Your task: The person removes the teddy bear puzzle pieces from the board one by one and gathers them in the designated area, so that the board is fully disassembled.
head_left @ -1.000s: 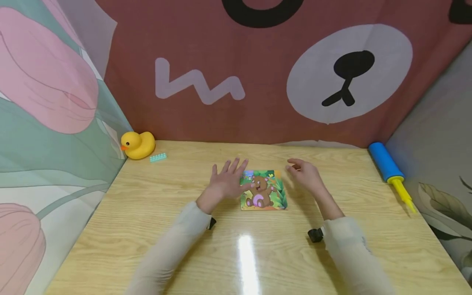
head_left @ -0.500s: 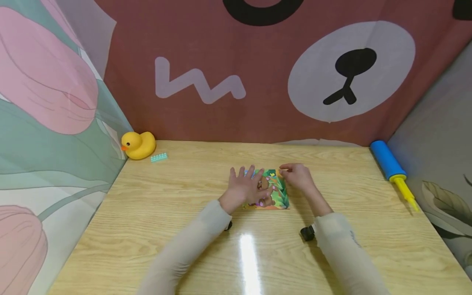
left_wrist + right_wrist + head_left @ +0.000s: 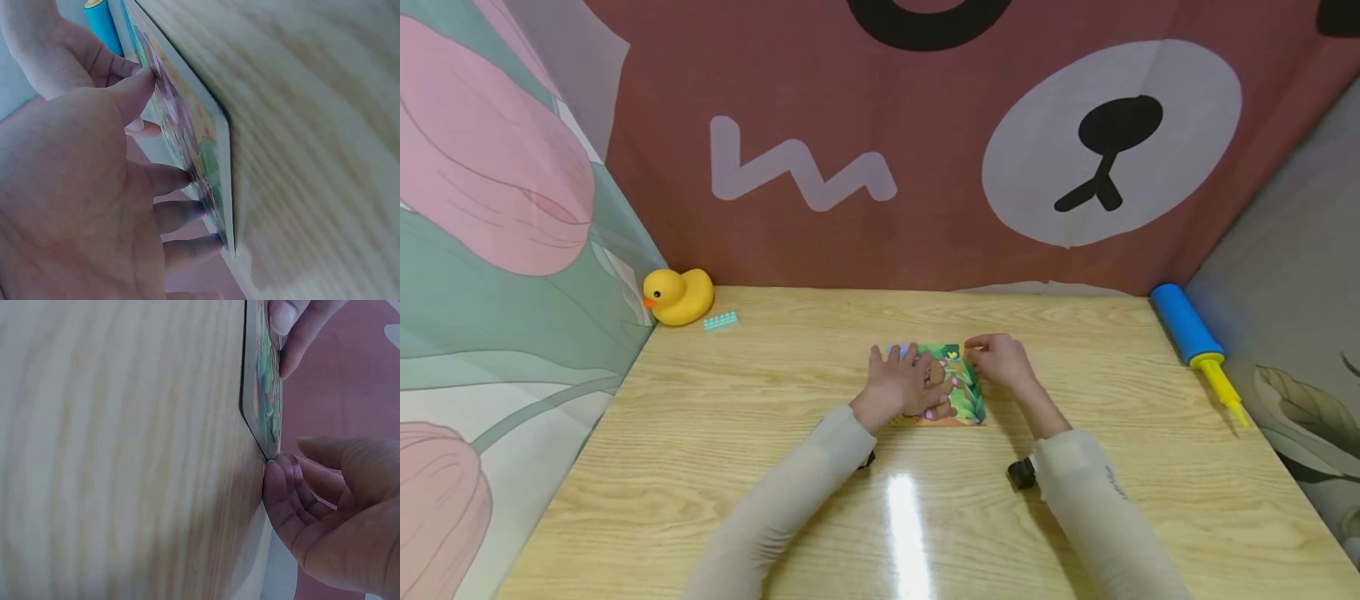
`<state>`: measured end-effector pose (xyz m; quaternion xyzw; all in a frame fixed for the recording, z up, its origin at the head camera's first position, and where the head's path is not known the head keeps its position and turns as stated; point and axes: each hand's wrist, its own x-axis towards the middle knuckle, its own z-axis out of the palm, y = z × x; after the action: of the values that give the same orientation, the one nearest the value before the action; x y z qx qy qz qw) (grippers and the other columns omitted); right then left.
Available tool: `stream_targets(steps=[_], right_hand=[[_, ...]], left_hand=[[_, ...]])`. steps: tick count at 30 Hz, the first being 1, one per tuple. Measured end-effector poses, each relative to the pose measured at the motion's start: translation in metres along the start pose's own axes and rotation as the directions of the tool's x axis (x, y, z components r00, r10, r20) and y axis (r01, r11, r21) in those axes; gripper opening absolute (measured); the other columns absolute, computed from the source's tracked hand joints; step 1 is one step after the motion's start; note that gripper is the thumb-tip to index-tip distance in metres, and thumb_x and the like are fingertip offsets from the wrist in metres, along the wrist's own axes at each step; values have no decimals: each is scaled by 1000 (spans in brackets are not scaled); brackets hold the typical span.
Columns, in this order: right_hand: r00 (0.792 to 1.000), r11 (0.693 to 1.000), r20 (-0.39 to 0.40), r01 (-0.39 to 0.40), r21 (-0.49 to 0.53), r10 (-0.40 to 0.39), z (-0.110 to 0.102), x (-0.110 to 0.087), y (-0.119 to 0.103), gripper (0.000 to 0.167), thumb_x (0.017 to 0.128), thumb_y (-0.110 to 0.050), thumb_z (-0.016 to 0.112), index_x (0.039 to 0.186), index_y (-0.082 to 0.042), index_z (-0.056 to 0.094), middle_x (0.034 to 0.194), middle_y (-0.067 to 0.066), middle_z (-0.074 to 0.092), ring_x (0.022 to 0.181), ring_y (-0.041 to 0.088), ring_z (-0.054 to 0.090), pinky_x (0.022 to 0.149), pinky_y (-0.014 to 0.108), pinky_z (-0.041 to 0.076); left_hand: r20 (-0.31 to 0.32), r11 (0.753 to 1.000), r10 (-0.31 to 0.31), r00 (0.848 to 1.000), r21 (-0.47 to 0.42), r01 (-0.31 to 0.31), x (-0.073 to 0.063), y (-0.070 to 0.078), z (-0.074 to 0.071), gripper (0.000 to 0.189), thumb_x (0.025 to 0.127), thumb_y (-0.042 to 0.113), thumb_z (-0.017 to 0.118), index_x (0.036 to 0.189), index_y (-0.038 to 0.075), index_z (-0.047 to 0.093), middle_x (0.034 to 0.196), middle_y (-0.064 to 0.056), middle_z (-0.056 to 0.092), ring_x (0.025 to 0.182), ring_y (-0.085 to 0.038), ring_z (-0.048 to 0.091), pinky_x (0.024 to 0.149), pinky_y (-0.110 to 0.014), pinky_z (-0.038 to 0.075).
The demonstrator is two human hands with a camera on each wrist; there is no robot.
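Observation:
A flat picture board [image 3: 972,400], like a child's puzzle, lies on the wooden table. It carries a brown bear on green leaves and has a pale rim with rounded corners. My left hand [image 3: 897,385] is spread across its left part and hides much of the bear. In the left wrist view its fingertips [image 3: 212,244] press on the picture. At the far right corner, my right hand [image 3: 1000,363] has its fingers bent, and in the right wrist view the fingertips [image 3: 275,478] touch the board's edge. One digit stands off the board there; no clear pinch shows.
A yellow rubber duck [image 3: 679,297] stands at the table's back left, with a small mint toy brick [image 3: 721,321] beside it. A blue and yellow pump [image 3: 1187,327] lies along the right edge. Printed cloth [image 3: 805,250] walls the back and sides.
My left hand has moved right and come down onto the board, covering the bear. My right hand has moved left to the far right corner. The board has stayed about where it was.

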<state>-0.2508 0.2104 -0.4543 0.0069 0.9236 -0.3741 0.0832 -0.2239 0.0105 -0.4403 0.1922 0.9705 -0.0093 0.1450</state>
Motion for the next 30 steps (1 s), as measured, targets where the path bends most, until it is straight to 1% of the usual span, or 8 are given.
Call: stream_targets(steps=[5,9,12,17,21,24,26,30], right_hand=[[1000,999,-12,4,-37,-5,1,-3,0,33,102,-18,57,128,0,69,111,19,75,80,18,72,67,27,57],[1000,999,-23,5,-38,-6,1,-2,0,32,103,-18,57,125,1,71,112,19,76,81,18,73,69,28,57],[1000,1000,-22,-6,-23,5,1,-1,1,32,103,-18,56,123,1,71,112,19,76,84,18,74,70,28,58],[999,1000,-25,-29,-5,29,2,0,1,30,104,-19,56,122,0,73,111,18,76,85,19,74,69,27,60],[999,999,-24,-41,11,41,3,1,2,30,103,-19,56,120,0,73,111,18,76,85,19,74,69,26,60],[998,998,-27,-49,26,50,2,2,1,30,103,-19,56,118,0,74,109,19,76,83,17,74,68,26,60],[998,998,-31,-57,40,59,2,3,1,29,103,-19,57,117,-1,75,106,18,76,82,16,73,67,25,60],[997,997,-35,-60,57,62,2,3,1,29,103,-18,57,116,1,75,103,18,77,80,15,73,66,25,60]], left_hand=[[4,1000,11,1000,-2,-11,0,-1,0,78,98,75,33,161,29,27,170,-2,23,156,-31,25,123,-66,18],[19,1000,17,1000,-12,-17,1,-1,-1,74,99,73,35,161,35,25,171,-2,22,156,-32,24,122,-68,17],[38,1000,14,999,-11,-14,2,-2,-2,71,99,74,34,161,40,23,171,0,20,157,-32,22,121,-69,17],[49,999,5,999,-38,-3,4,-3,-4,70,97,78,28,159,44,27,171,3,20,157,-32,22,119,-71,19],[18,998,8,1000,-65,-6,7,-2,-5,68,97,76,32,156,42,36,168,0,29,152,-34,32,117,-71,22],[-19,999,0,1000,-51,-1,10,0,-4,65,98,74,35,154,41,41,165,0,35,148,-34,39,116,-70,26],[-40,1000,-10,999,-28,9,12,2,-2,63,99,72,35,153,41,43,164,0,37,146,-34,41,116,-68,28],[-64,1000,-26,998,6,26,14,6,1,62,99,71,37,153,41,43,164,-1,38,147,-36,40,117,-66,29]])
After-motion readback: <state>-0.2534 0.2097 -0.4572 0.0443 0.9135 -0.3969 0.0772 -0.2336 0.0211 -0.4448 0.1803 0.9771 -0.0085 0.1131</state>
